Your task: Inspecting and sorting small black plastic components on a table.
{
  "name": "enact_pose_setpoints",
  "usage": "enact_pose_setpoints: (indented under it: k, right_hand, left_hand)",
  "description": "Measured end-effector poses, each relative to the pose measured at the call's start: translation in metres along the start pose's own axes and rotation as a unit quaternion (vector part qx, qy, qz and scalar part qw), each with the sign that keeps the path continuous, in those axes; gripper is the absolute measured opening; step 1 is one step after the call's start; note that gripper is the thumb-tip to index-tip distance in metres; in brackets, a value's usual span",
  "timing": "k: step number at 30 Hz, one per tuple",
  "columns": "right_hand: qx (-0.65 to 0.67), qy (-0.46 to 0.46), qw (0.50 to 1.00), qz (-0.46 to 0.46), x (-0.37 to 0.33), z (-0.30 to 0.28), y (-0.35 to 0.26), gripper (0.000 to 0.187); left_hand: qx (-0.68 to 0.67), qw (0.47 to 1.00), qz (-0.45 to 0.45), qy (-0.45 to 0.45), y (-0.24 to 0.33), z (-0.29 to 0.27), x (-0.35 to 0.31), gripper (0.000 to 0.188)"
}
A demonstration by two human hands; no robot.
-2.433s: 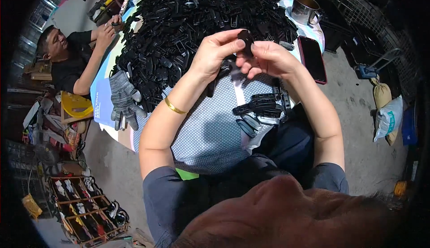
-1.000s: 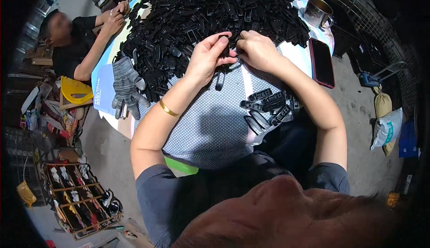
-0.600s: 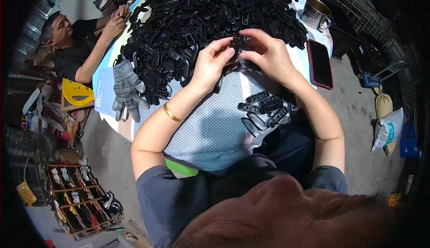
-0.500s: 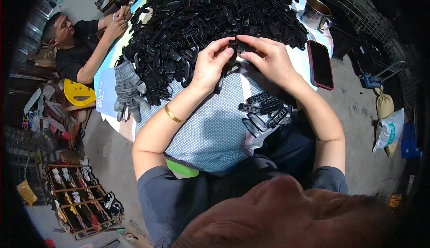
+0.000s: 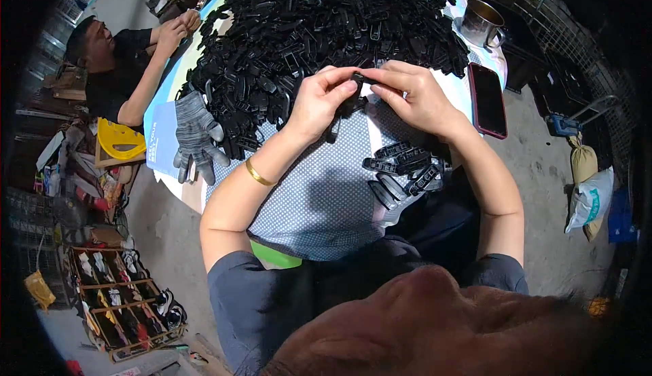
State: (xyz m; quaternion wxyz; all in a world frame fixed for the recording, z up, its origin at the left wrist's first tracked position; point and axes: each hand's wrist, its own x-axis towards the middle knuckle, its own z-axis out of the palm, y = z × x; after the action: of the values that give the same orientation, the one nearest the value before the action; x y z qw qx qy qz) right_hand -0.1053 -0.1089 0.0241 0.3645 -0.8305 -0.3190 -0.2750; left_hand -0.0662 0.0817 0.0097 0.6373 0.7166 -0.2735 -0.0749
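Note:
At the near edge of a big heap of black plastic parts [image 5: 319, 23], my two hands meet over one small black plastic piece [image 5: 358, 79]. My left hand [image 5: 318, 104] pinches it between thumb and fingers. From the other side, my right hand [image 5: 415, 98] touches its top with the fingertips, its fingers bent and closed in. The fingers cover much of the piece, so its exact kind does not show. Close below my left fingers lies another black part [image 5: 333, 132] on the patterned tablecloth [image 5: 305, 186]. A smaller group of black slotted parts [image 5: 407, 165] sits nearer me, below my right wrist.
A grey glove [image 5: 197, 132] rests on a blue booklet [image 5: 161, 135] at the left. On the right are a dark phone with a red edge [image 5: 487, 101] and a metal mug [image 5: 481, 23]. Across the table's left edge, another person's hands [image 5: 178, 28] are raised together.
My right fingers have shifted slightly and now press closer against the black piece, which has tilted between my hands. The other person's hands have moved a little.

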Motion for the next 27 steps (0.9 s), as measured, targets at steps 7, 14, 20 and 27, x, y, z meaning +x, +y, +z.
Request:
enact_pose_setpoints:
  k: [7, 14, 20, 27]
  right_hand:
    - [0.031, -0.053, 0.998, -0.019, -0.002, -0.007, 0.001, 0.027]
    - [0.088, 0.040, 0.993, 0.065, -0.005, 0.012, 0.005, 0.025]
    - [0.524, -0.151, 0.764, 0.345, 0.001, -0.005, 0.004, 0.033]
    - [0.544, -0.138, 0.770, 0.303, -0.005, 0.002, -0.001, 0.031]
  left_hand:
    - [-0.013, 0.999, -0.006, -0.038, 0.004, 0.000, -0.002, 0.026]
    - [-0.249, 0.963, -0.106, 0.003, 0.006, 0.008, 0.003, 0.029]
    - [-0.239, 0.970, -0.048, -0.012, 0.014, 0.008, 0.003, 0.032]
    - [-0.304, 0.948, -0.052, -0.076, 0.013, 0.000, 0.001, 0.032]
